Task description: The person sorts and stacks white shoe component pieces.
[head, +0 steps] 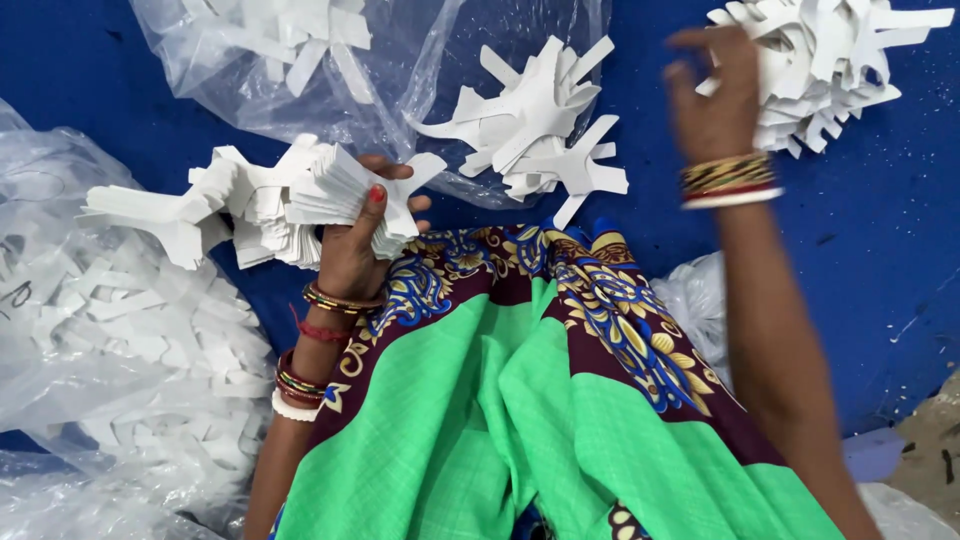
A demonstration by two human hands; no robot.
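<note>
My left hand (352, 250) grips a thick stack of white cut-out card pieces (345, 190), held fanned above my lap. My right hand (715, 95) is stretched out and blurred, its fingers curled at the edge of a heap of the same white cut-outs (835, 65) on the blue sheet at the top right. I cannot make out anything held in it. A smaller pile of white cut-outs (540, 125) lies between the two hands.
A blue sheet (880, 250) covers the floor. A clear plastic bag (300, 60) with cut-outs lies at the top, another bag of cut-outs (100, 330) at the left. More loose cut-outs (170, 215) rest beside my left hand. Green patterned cloth (520, 420) covers my lap.
</note>
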